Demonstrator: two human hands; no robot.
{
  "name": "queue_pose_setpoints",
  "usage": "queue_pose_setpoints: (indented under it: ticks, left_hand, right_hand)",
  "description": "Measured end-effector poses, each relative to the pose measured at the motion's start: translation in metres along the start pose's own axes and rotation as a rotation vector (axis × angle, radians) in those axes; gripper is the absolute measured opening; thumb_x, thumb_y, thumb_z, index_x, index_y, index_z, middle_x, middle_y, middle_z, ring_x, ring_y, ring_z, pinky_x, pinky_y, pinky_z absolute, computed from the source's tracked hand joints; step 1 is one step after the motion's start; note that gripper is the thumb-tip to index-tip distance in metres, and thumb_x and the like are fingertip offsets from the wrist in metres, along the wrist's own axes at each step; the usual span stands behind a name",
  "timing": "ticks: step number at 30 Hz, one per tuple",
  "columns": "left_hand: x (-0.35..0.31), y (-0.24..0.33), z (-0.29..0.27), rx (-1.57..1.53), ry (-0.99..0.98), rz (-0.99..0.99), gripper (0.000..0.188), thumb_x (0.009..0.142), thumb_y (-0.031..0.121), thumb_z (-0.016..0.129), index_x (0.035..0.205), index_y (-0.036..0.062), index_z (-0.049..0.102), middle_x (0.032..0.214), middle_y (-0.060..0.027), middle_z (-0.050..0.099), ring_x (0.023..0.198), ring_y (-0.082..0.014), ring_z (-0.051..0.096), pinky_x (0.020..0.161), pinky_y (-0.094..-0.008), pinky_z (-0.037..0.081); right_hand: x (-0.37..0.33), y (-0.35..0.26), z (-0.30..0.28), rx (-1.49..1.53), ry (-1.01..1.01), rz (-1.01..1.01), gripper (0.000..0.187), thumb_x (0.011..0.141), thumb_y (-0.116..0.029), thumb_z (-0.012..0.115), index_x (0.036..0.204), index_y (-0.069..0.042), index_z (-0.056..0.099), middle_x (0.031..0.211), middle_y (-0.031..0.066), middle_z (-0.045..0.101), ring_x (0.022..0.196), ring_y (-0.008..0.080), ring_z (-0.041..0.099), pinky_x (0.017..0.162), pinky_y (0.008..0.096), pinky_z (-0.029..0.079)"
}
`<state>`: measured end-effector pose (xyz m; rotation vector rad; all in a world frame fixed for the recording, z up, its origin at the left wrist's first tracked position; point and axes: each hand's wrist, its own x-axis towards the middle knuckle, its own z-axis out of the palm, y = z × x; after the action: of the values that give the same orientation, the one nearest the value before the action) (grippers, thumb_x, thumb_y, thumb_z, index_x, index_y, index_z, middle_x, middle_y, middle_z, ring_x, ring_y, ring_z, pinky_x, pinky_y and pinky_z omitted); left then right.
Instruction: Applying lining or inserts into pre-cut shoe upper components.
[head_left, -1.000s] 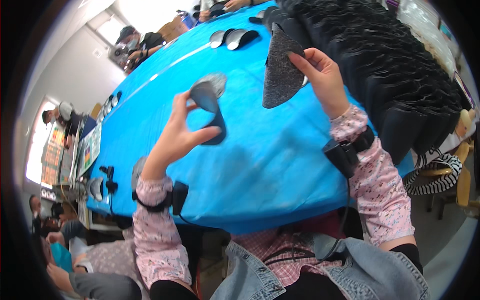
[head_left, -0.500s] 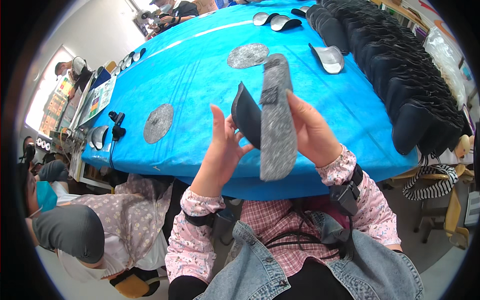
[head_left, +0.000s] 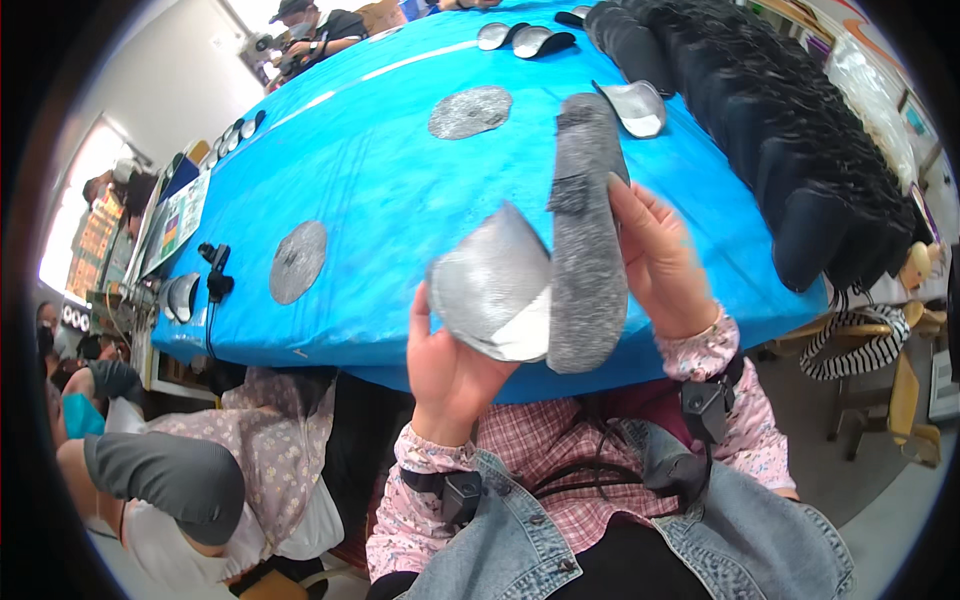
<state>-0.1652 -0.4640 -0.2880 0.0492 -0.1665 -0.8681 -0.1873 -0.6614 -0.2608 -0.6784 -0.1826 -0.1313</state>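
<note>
My left hand (head_left: 455,378) holds a curved, stiff pad (head_left: 490,285) from below and behind. Its silvery grey inner side faces up, with a pale bright patch at the bottom, and some of my fingers are hidden behind it. With thumb and fingers, my right hand (head_left: 662,258) grips the edge of a long grey fuzzy piece (head_left: 588,270). That piece stands upright, a darker band crossing its upper part. The two things meet in the view at the pad's right edge; I cannot tell whether they touch.
A blue-covered table (head_left: 370,180) carries two flat grey ovals (head_left: 470,112) and several curved pads (head_left: 635,108). Rows of dark curved pieces (head_left: 760,130) crowd the right side. A small black device (head_left: 215,275) lies at left. A person in a grey sleeve (head_left: 170,480) sits beside me.
My left hand has turned the curved pad from its dark outer side to its silvery inner side. The grey fuzzy piece has shifted slightly right with my right hand.
</note>
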Motion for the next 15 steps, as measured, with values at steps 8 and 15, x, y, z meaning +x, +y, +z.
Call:
queue_pose_setpoints:
  ticks: [8,15]
  left_hand:
    - [-0.006,0.014,-0.009,0.274,0.201,0.27,0.056,0.091,0.047,0.029,0.134,0.0104,0.032,0.137,-0.0102,0.034,0.126,-0.0309,0.032,0.102,-0.0496,0.026]
    - [-0.001,0.022,-0.017,0.209,0.051,0.279,0.053,0.092,0.04,0.033,0.128,0.0013,0.036,0.133,-0.0151,0.039,0.122,-0.0294,0.037,0.102,-0.0462,0.027]
  right_hand:
    - [-0.008,-0.022,0.011,-1.079,0.07,-0.479,0.014,0.072,-0.013,0.072,0.075,-0.001,0.065,0.073,0.0021,0.063,0.07,0.0071,0.058,0.063,0.0207,0.045]
    - [-0.017,-0.01,0.028,-0.455,-0.065,-0.11,0.015,0.074,-0.011,0.071,0.079,-0.001,0.062,0.074,0.0015,0.063,0.067,0.0048,0.057,0.059,0.0202,0.046]
